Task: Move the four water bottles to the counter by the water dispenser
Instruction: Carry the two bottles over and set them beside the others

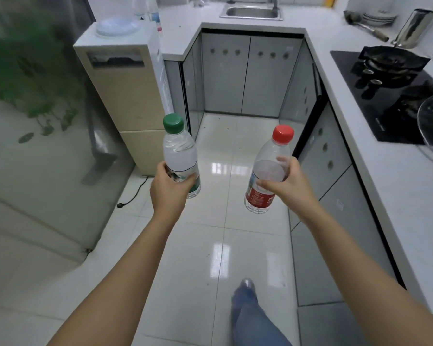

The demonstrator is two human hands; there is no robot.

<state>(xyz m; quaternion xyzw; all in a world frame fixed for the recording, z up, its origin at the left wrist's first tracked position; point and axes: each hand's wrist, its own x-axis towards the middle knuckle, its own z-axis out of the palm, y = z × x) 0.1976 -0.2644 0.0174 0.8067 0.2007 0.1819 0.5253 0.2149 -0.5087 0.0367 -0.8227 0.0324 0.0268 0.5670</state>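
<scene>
green-cap bottle (180, 156) upright, left hand (169, 186) gripping it | red-cap bottle (269, 171) tilting left, right hand (289, 183) wrapping it | both hovering over tiled floor (223, 245) | water dispenser (125, 96) ahead-left, two bottles (148, 10) standing on table (180, 38) behind it | stove (390, 96) right

Bottle labels (258, 196) blurred; no text readable.

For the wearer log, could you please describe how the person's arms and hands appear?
Both arms are bare to the frame's edge: no sleeves, gloves, watch or rings show. The left hand and right hand are uncovered.
</scene>
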